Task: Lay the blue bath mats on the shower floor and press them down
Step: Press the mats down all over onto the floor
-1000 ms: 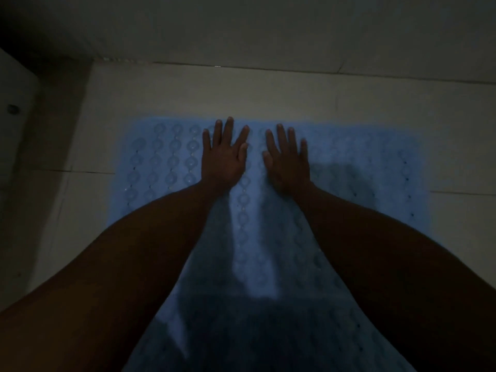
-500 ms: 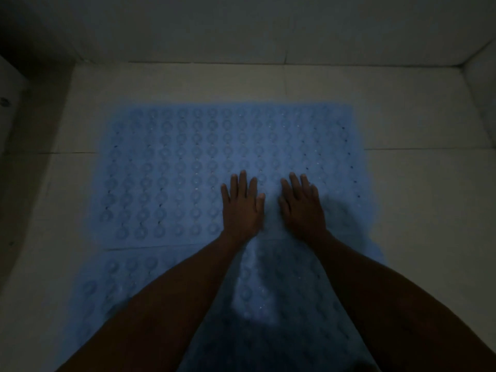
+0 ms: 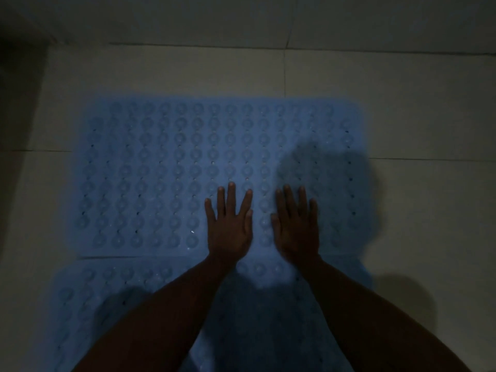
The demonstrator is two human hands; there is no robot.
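Both hands are lying flat, palms down, on the far blue mat [image 3: 166, 170]: the left hand [image 3: 229, 226] and the right hand [image 3: 296, 229] are sitting side by side with a narrow strip of mat showing between them. Ahead of the fingertips the mat is stretching away flat, with nothing standing on it. Beyond its far edge a band of bare tiled floor [image 3: 188, 71] is running up to the wall [image 3: 241, 17]. Outward of each hand, mat and then floor are lying open. Behind the wrists the near mat [image 3: 107, 280] is adjoining, with both forearms crossing over it.
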